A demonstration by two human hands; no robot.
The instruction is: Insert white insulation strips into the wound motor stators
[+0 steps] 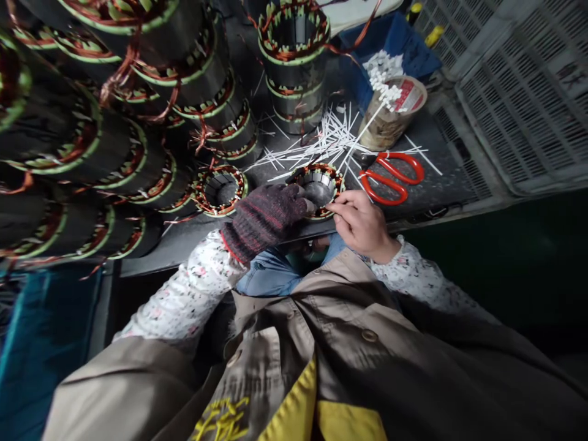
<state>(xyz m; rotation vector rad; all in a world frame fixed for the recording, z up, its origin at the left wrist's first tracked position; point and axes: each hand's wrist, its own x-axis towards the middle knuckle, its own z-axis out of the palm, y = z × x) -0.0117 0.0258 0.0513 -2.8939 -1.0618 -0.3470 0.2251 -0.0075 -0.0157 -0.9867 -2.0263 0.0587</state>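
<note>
Here we go: my gloved left hand (264, 222) has its knit fingers (294, 199) curled together over the near rim of a copper-wound motor stator (316, 188), which lies on end on the dark workbench (184, 242), right in front of my knees. My bare right hand (362, 223) comes in from the other side, fingers close together, tips at the copper winding; whether they're pinching anything, I can't tell. Just left sits another stator (219, 190), with a stack of stators (294, 67) behind. White cable ties (321, 147) lie scattered beyond, red-handled scissors (390, 177) just past my right hand, and a tape roll (392, 113) against a blue bin (404, 46).
</note>
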